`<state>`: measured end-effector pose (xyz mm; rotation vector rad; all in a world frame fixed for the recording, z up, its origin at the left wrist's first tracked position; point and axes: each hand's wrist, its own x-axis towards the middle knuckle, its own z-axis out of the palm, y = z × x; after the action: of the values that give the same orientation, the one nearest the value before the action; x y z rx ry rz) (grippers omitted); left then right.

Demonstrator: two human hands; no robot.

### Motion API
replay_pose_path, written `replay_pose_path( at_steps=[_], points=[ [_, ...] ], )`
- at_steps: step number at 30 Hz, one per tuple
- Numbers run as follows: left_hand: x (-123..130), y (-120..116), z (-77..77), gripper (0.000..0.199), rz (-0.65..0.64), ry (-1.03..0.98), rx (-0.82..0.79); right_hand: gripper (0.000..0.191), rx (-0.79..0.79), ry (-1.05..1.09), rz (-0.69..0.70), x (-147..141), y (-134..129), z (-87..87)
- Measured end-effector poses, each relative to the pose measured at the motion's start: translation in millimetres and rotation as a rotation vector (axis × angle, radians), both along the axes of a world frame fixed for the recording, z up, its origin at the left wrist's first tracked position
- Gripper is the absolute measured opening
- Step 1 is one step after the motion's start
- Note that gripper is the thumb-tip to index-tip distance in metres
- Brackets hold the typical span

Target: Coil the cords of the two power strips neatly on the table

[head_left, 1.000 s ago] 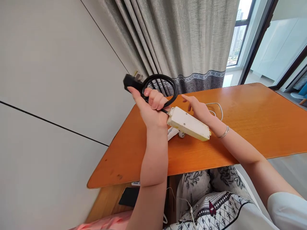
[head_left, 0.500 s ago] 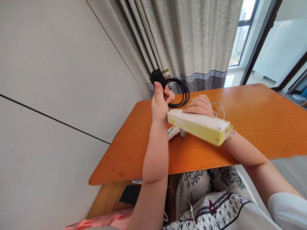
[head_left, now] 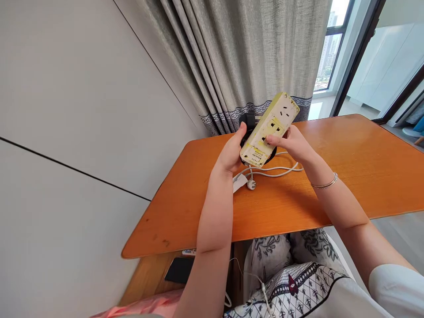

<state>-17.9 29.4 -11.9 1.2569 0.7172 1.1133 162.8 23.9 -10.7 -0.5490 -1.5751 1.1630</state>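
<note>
The power strip (head_left: pixel 270 131) is held aloft above the desk (head_left: pixel 364 168), its socket face turned toward the viewer and its long axis laid from about seven o'clock to one o'clock. From the left hand (head_left: pixel 231 151) the strip is placed toward two o'clock; from the right hand (head_left: pixel 293 143), toward ten o'clock. The right hand is nearer the strip's middle and is pinched on it, the thumb pressed over a lower socket and the fingers hidden behind. The left hand is set just beside the strip's lower end and appears closed about the black plug (head_left: pixel 247 121) and its cord, the thumb raised against the plug; its fingers are hidden. The plug is wedged between that thumb and the strip, at the strip's ten o'clock side, and a black loop is partly visible beneath. Below, toward half past six, a white plug (head_left: pixel 251 183) is rested on the desk, bordered by a white cable (head_left: pixel 281 173) and by a white block (head_left: pixel 240 182) partly covered by the left forearm. The far side is backed by a curtain (head_left: pixel 271 53).
</note>
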Motion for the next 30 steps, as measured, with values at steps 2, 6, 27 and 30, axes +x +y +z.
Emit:
replay_pose_path(
  at_steps=[2,6,27,30],
  points=[
    [-1,2,-1.8,0.060,-0.035,0.000,-0.024,0.061,-0.056,0.031,-0.011,0,2,-1.6],
    [1,8,-4.9,0.058,0.001,-0.009,-0.029,0.060,-0.156,0.112,-0.025,-6,7,-7.6],
    [-3,18,-1.8,0.026,0.381,-0.154,0.068,0.029,-0.276,0.494,-0.830,118,108,-57.1],
    [-1,14,0.5,0.022,0.355,-0.147,0.075,0.024,-0.297,0.463,-1.040,155,113,-80.4]
  ],
)
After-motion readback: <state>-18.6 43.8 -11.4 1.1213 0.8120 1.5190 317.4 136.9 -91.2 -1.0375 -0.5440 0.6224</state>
